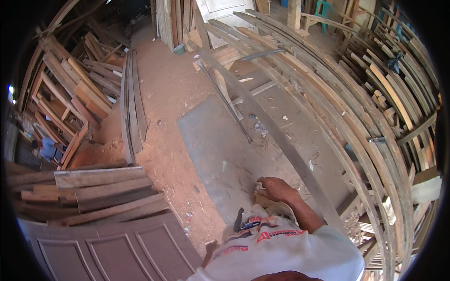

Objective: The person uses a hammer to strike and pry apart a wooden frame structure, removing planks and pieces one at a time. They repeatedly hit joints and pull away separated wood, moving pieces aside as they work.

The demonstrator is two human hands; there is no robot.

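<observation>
My right hand (277, 191) is low in front of my body, just past the hem of my white printed shirt (286, 243). Its fingers curl inward around a small pale spot, too small to make out. A long grey plank (286, 145) runs diagonally past my right forearm, its far end by a wooden support. Left of that plank, a dark ribbed metal bar (225, 100) slants with its lower end near the floor. A black strip, perhaps a handle or strap (239, 219), sticks up at my waist. Only a sliver of my left arm (209, 250) shows; its hand is hidden.
Long boards (328, 89) lie on supports along the right, with a grey metal tool (263, 55) across them. A brown panelled door (112, 248) and stacked planks (108, 187) fill the lower left. A grey sheet (211, 145) covers part of the sawdust-strewn floor. A person (48, 149) is far left.
</observation>
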